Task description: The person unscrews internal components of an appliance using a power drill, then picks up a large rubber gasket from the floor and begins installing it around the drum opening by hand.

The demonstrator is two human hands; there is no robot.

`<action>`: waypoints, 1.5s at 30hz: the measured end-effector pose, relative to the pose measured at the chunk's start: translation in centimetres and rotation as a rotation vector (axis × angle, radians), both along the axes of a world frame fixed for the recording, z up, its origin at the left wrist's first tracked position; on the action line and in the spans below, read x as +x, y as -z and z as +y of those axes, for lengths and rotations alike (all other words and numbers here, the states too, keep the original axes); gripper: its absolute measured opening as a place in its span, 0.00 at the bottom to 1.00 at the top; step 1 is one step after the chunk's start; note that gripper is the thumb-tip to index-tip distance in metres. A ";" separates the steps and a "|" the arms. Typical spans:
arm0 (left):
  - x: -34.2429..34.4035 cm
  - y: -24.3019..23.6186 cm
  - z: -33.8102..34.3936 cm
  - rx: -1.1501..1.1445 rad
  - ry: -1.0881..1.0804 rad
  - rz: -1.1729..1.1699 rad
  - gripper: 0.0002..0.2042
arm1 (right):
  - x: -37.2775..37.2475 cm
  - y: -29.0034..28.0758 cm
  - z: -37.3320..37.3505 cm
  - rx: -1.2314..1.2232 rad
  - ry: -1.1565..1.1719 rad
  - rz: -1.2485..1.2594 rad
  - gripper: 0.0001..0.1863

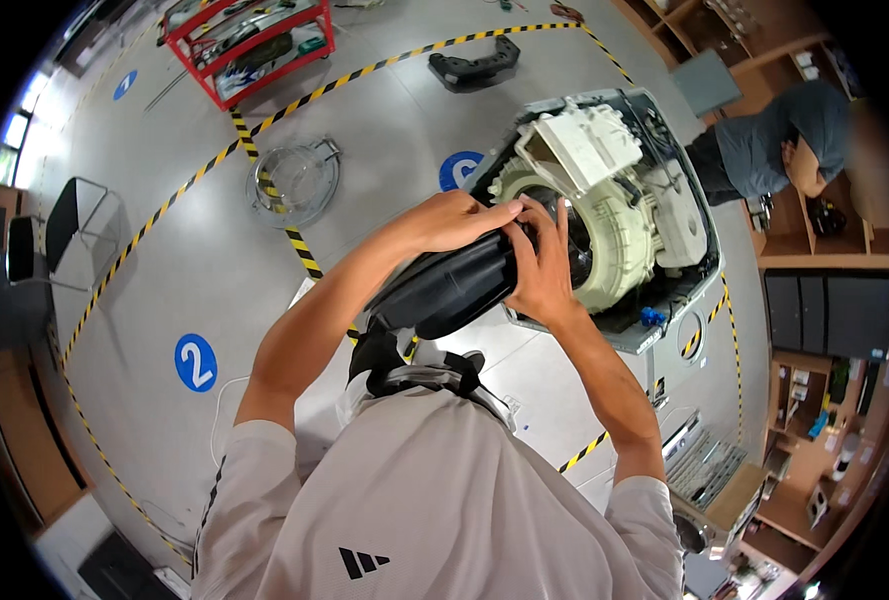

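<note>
A curved black plastic part [434, 290] is held up in front of me by both hands. My left hand [454, 220] has its fingers closed on the top edge of the part. My right hand [542, 262] grips the end of it, fingers bent over the rim. Just beyond them is an opened appliance [689, 220] with a large round cream plastic tub [619, 255] and a white box housing [574, 150] above it. My right hand's fingertips lie in front of the tub's dark opening; whether they touch it I cannot tell.
A clear ring-shaped part [319, 200] and a black bracket [472, 68] lie on the floor among striped tape lines. A red trolley [244, 80] stands at the back left, a chair [64, 220] at the left. Another person [774, 150] is beside wooden shelving [799, 230] at the right.
</note>
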State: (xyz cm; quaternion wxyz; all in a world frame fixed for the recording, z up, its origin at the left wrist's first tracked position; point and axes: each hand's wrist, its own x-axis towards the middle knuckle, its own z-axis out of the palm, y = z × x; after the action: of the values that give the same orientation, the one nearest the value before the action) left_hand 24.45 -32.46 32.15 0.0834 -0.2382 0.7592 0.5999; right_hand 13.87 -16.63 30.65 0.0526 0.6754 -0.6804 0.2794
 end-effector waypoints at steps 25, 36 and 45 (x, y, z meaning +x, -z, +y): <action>1.9 14.4 -0.7 0.497 -0.313 0.169 0.23 | 0.5 -9.9 -3.9 -0.413 0.638 -0.332 0.17; -1.3 -9.3 2.0 0.138 0.024 1.435 0.21 | -1.0 -1.7 6.3 -1.121 0.061 -1.926 0.15; -6.5 -5.4 1.6 -1.078 0.026 0.987 0.14 | -1.9 2.1 3.6 -1.472 0.325 -2.235 0.15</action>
State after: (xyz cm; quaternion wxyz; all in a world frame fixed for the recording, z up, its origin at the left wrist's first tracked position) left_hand 18.00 -30.87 37.52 -0.3900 0.0611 0.9011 0.1792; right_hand 11.94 -13.03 28.51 -0.1460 -0.1844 -0.1235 0.9641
